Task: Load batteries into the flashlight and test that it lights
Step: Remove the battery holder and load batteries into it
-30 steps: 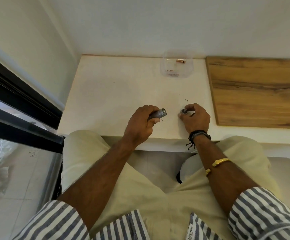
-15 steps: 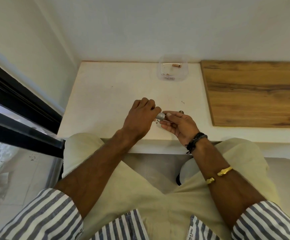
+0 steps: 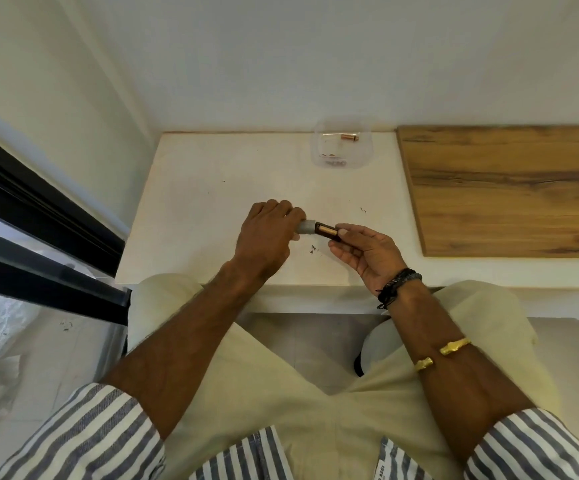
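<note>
My left hand [image 3: 269, 237] grips the grey flashlight body [image 3: 306, 227]; only its open end shows past my fingers. A dark battery holder [image 3: 327, 231] with copper-coloured batteries sticks partly out of that end. My right hand [image 3: 367, 249] pinches the holder's outer end between thumb and fingertips. Both hands are just above the white table [image 3: 205, 188], near its front edge.
A clear plastic tub [image 3: 345, 144] with a copper-coloured battery [image 3: 349, 137] stands at the table's back edge. A wooden board [image 3: 509, 188] lies on the right. Small dark specks lie on the table under my hands. A black window frame runs along the left.
My right hand left a small piece on the table, came to the flashlight end, and now holds the battery holder partly out of the body. My left hand kept its grip.
</note>
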Available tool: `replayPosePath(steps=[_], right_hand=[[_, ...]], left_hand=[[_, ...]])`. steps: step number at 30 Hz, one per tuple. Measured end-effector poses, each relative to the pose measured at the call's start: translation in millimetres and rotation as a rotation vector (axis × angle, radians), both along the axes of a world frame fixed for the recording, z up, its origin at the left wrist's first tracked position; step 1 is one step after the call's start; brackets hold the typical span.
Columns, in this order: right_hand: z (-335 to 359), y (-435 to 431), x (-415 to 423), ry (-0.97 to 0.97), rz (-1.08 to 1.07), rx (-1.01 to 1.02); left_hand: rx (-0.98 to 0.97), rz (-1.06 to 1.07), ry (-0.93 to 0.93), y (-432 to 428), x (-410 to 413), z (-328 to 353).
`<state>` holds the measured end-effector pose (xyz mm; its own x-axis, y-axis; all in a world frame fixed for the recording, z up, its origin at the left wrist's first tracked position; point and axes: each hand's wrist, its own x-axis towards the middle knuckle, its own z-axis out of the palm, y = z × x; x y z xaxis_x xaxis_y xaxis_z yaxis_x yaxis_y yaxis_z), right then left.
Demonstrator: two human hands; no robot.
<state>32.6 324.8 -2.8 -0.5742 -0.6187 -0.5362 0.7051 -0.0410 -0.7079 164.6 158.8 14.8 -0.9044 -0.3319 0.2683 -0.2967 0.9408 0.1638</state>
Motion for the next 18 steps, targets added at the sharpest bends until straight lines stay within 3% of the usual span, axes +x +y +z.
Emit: replayPosePath(steps=[9, 18], right_hand=[[-1.3, 1.9, -4.1, -0.051, -0.108, -0.058], [-2.0, 0.2, -6.0, -0.063, -0.117, -0.08]], left_hand=[[0.595, 0.33, 0.204, -11.9, -7.8, -13.2], [0.712, 0.404, 0.273, -17.8, -24.0, -30.9]])
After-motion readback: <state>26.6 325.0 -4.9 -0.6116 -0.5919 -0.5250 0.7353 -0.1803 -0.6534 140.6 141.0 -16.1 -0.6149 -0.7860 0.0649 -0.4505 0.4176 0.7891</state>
